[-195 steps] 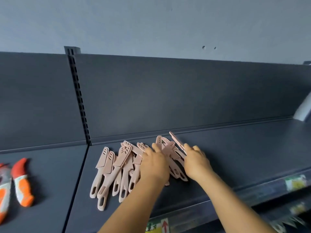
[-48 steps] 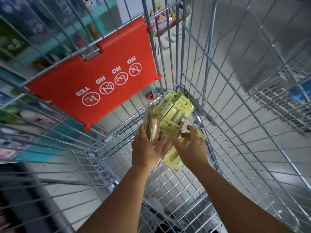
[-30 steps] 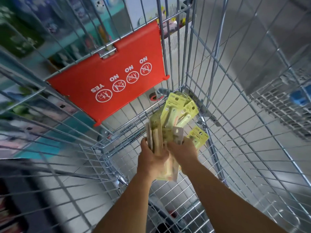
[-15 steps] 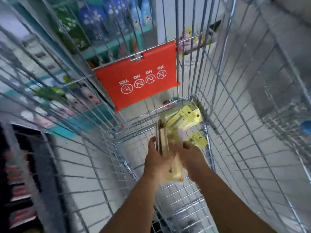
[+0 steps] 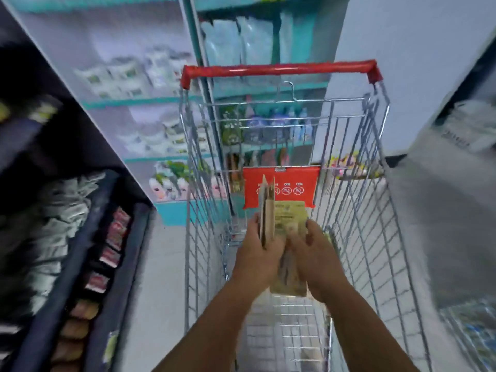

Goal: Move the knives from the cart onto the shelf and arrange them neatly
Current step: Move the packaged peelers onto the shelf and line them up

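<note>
I hold a stack of carded knife packs with yellow-green backing above the wire cart. My left hand grips the left part of the stack, where the packs stand on edge. My right hand grips the right part, with a flat pack facing me. Both hands hover inside the cart basket, close together. The frame is blurred, so the knives inside the packs are not clear.
The cart has a red handle at the far end and a red child-seat flap. A dark shelf unit with packaged goods runs along the left. Teal shelves with products stand behind the cart.
Earlier I was arranging pink knives on a dark shelf. Since then I gathered yellow-green packs from the cart floor, lifted them, and my view rose from the basket to the aisle.
</note>
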`<state>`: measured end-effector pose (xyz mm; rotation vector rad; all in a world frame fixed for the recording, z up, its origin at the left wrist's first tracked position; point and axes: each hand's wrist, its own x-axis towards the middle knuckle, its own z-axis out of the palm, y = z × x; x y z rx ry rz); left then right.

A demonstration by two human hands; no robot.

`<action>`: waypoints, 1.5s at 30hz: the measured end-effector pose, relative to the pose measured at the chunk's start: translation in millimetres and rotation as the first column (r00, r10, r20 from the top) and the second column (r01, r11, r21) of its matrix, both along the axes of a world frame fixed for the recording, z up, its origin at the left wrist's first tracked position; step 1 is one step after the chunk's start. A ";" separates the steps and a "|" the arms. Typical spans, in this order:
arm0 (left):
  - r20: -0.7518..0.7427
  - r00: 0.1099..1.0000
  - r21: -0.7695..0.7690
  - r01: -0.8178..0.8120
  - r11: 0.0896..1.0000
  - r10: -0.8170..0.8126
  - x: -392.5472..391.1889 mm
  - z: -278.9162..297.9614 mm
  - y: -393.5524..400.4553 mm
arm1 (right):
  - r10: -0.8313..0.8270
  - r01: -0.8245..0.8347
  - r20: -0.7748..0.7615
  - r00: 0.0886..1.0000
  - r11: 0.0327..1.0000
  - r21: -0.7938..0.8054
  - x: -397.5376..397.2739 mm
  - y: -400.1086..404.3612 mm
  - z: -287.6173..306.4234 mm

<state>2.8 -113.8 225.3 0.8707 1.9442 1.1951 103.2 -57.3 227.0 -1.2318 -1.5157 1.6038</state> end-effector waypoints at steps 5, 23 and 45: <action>-0.157 0.985 0.155 -0.043 0.987 0.068 -33.0 78.5 -45.9 | 0.105 -0.092 -0.051 0.993 0.974 0.209 -43.3 -23.7 79.9; -0.525 0.692 0.325 -0.374 0.869 0.495 -246.7 250.4 -316.3 | 0.437 -0.253 -0.150 0.887 0.731 0.634 -305.3 -247.9 240.7; -0.626 0.409 0.070 -0.818 0.571 0.664 -465.0 299.1 -487.4 | 0.644 -0.540 0.145 0.752 0.474 0.696 -575.0 -365.5 300.1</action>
